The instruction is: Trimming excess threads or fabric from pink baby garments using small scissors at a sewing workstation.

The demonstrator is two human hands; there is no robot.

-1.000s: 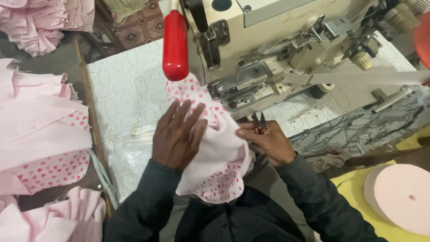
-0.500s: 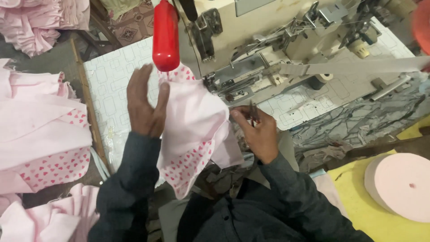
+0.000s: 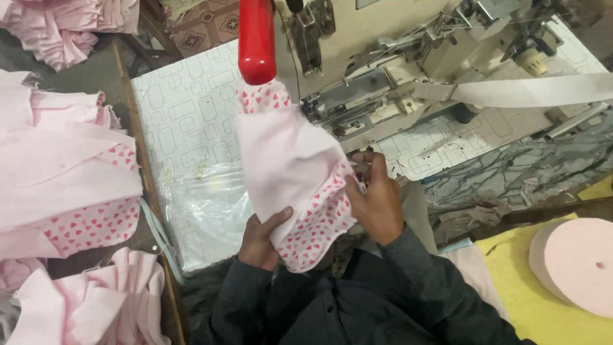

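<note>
Stacks of pink fabric pieces (image 3: 64, 185), some printed with red hearts, lie off the left edge of the patterned table (image 3: 185, 108). A clear plastic bag (image 3: 204, 204) rests near the table's front edge. The left hand (image 3: 260, 239) sits just in front of that edge, fingers closed under the lower hem of the pink garment (image 3: 290, 166), thumb pressed on top. The garment runs up from there to the sewing machine (image 3: 383, 76), its top tucked beneath a red handle (image 3: 257, 39). The right hand (image 3: 377, 201) pinches the garment's heart-printed right edge beside the machine bed, fingers closed on the cloth. A pink tape roll (image 3: 571, 265) lies on yellow cloth at far right.
</note>
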